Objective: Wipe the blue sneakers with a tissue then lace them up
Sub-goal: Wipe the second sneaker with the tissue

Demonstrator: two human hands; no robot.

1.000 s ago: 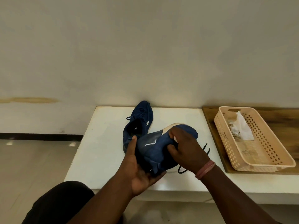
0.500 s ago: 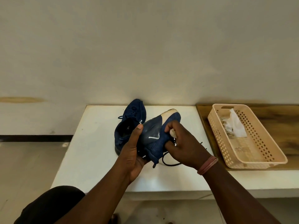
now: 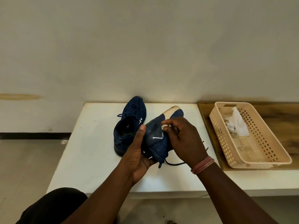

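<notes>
Tissue wad (image 3: 165, 126) mostly hidden inside right hand (image 3: 184, 139); only a white edge shows. Held sneaker (image 3: 159, 139): heel covered by left hand (image 3: 137, 157). Beyond the sneaker, basket (image 3: 252, 160) contents indistinct: crumpled white paper.

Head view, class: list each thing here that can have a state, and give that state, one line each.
Held sneaker: lifted, tilted, lace hanging loose.
Second sneaker: upright on the white table.
Left hand: grips the held sneaker.
Right hand: pinches a tissue against it.
Basket: holds crumpled tissues.
</notes>
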